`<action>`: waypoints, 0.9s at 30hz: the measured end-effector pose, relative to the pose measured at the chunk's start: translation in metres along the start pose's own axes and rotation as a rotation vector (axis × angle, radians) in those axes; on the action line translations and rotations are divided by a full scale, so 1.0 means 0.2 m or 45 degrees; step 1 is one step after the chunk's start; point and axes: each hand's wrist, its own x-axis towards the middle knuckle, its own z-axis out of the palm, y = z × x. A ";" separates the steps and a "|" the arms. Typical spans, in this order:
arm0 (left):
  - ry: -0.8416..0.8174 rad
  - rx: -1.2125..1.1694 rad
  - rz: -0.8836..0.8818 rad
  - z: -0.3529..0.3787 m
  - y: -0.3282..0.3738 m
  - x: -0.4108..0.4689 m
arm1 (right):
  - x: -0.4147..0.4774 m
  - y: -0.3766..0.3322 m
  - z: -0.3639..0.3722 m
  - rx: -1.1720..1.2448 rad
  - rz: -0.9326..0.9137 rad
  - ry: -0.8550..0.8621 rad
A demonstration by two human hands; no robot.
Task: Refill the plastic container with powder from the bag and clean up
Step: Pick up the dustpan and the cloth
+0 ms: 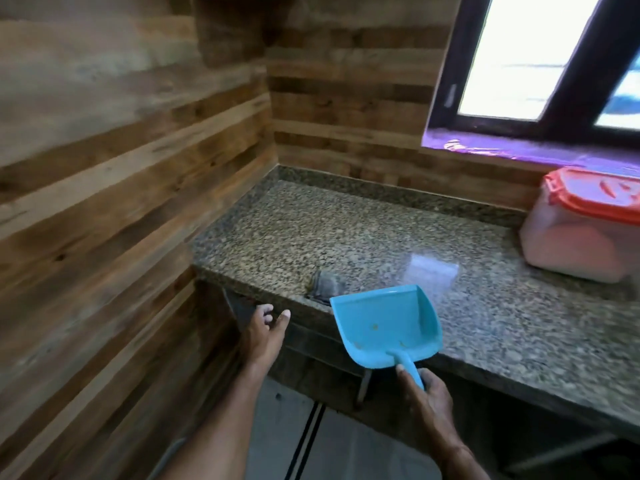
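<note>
Landmark: granite counter (pixel 363 233), set in a corner of wood-plank walls.
Right hand (pixel 427 393): closed round the handle of a blue dustpan (pixel 384 327), thumb laid along the top of the handle.
Dustpan: held at the counter's front edge, open mouth facing over the stone, a few small specks inside.
Left hand (pixel 263 332): holds nothing, fingers loosely spread, just off the counter's front left corner and slightly below the edge.
Cloth (pixel 325 284): small grey crumpled piece on the counter close to the front edge, just beyond the dustpan's left corner.
Container (pixel 581 233): on the counter at its far right, near the back wall and under the window; red lid on, pale powder showing through the translucent sides.
Bag: cannot tell where it is.
</note>
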 end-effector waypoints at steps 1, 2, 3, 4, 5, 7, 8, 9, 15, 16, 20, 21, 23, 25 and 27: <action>-0.010 0.026 0.019 0.06 0.06 0.04 | 0.05 0.00 -0.04 0.017 0.016 0.033; -0.026 0.041 0.039 0.14 0.13 0.08 | 0.11 0.00 -0.09 0.042 0.029 0.076; -0.050 0.034 0.047 0.23 0.20 0.12 | 0.18 0.00 -0.15 0.065 0.030 0.120; -0.069 -0.018 0.037 0.31 0.25 0.14 | 0.24 0.00 -0.20 0.074 0.019 0.157; -0.076 -0.090 0.020 0.38 0.30 0.16 | 0.29 0.00 -0.23 0.073 0.020 0.185; -0.058 -0.154 0.023 0.50 0.37 0.21 | 0.39 0.00 -0.29 0.093 0.034 0.219; -0.027 -0.137 0.063 0.55 0.39 0.23 | 0.43 0.00 -0.31 0.107 0.030 0.221; 0.008 -0.089 0.114 0.58 0.40 0.25 | 0.46 0.00 -0.32 0.121 0.026 0.215; -0.165 0.585 0.343 0.76 0.46 0.49 | 0.62 -0.08 -0.36 0.136 0.023 0.158; -0.229 0.691 0.351 0.80 0.44 0.55 | 0.64 -0.10 -0.35 0.130 0.025 0.154; -0.369 0.978 0.251 0.93 0.40 0.67 | 0.72 -0.12 -0.30 0.126 0.054 0.175; -0.338 1.066 0.256 0.96 0.38 0.69 | 0.73 -0.13 -0.28 0.126 0.067 0.185; -0.259 1.176 0.306 0.99 0.35 0.69 | 0.75 -0.14 -0.25 0.117 0.087 0.209; -0.227 1.128 0.392 1.02 0.31 0.74 | 0.78 -0.14 -0.22 0.118 0.116 0.254; -0.250 1.055 0.472 1.04 0.27 0.77 | 0.78 -0.14 -0.20 0.135 0.137 0.281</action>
